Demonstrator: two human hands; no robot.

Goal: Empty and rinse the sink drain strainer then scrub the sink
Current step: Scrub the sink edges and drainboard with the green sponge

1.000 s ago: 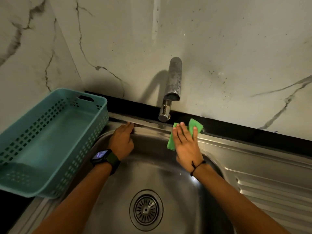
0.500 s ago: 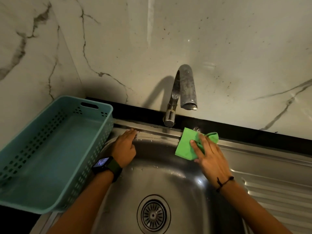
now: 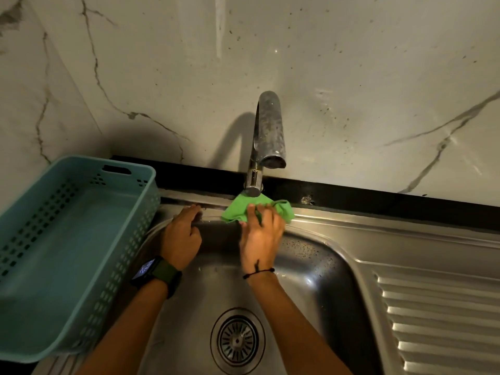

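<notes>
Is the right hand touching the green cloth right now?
Touching. The head view shows the right hand with its fingers laid on the green cloth, pressing it on the sink back rim.

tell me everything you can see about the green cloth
The green cloth is a small, bright green rag of soft fabric, crumpled and bunched, not spread flat. It lies on the back rim of the steel sink, right below the base of the faucet, one corner reaching toward that base. The right hand presses on it, fingers laid over its middle, so part of it is hidden. The left hand rests on the rim beside it, apart from it.
</notes>
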